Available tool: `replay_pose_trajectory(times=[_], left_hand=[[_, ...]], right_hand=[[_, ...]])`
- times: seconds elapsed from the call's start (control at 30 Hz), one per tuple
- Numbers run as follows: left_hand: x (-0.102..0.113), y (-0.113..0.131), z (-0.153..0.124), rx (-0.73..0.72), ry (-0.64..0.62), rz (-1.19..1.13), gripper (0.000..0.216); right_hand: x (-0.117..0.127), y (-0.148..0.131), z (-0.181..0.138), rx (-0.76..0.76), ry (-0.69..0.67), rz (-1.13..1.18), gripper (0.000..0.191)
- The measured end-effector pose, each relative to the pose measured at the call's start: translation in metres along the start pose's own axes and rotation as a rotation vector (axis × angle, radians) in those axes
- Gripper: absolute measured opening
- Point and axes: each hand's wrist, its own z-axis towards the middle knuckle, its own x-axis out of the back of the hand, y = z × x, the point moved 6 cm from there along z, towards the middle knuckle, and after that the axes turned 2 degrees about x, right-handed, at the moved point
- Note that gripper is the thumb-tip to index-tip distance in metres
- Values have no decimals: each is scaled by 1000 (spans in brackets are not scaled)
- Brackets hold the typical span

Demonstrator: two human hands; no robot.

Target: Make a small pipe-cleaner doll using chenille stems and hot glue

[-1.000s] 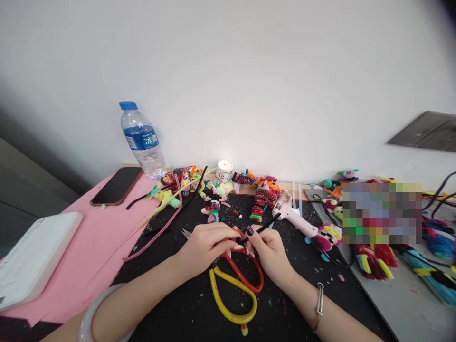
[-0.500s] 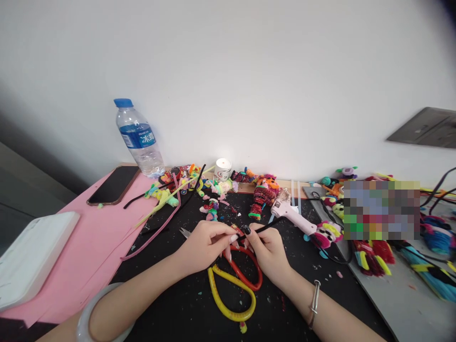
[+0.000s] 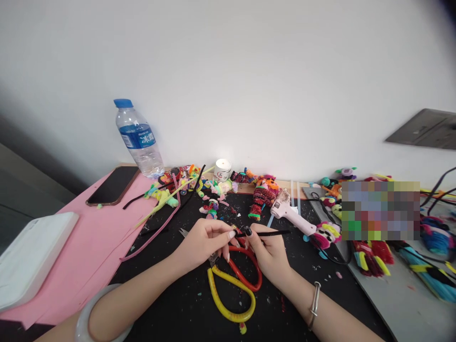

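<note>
A short black pipe cleaner (image 3: 273, 233) runs level between my hands over the black mat (image 3: 171, 299). My left hand (image 3: 201, 244) pinches its left end between thumb and finger. My right hand (image 3: 269, 251) grips it close by, with the thumb on top, and the free end sticks out to the right past the knuckles. Under both hands lies a pair of scissors (image 3: 233, 315) with one yellow and one red handle loop. Its pivot is partly covered by my left hand, and a blade tip shows to the left. The fingertips around the pipe cleaner partly hide it.
Behind my hands are pipe-cleaner figures (image 3: 261, 194), a white candle (image 3: 223, 170) and a glue gun (image 3: 294, 216). Loose pipe cleaners (image 3: 162, 230), a phone (image 3: 113, 185), a bottle (image 3: 138, 142) and a white box (image 3: 39, 256) are left. More figures lie on a grey board (image 3: 388, 297) at right.
The pipe cleaner's right end has dropped from an upward slant to nearly level. My left fingers have shifted slightly left, opening a small gap from the right fingertips.
</note>
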Motion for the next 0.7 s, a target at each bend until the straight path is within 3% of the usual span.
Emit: replay_pose_trajectory(times=[0.2, 0.7], left_hand=[[-4, 8, -3, -62, -19, 119, 21], [-16, 4, -6, -53, -199, 241, 13]], right_hand=[[1, -1, 1, 21, -7, -27, 39], [-9, 0, 0, 14, -74, -22, 40]])
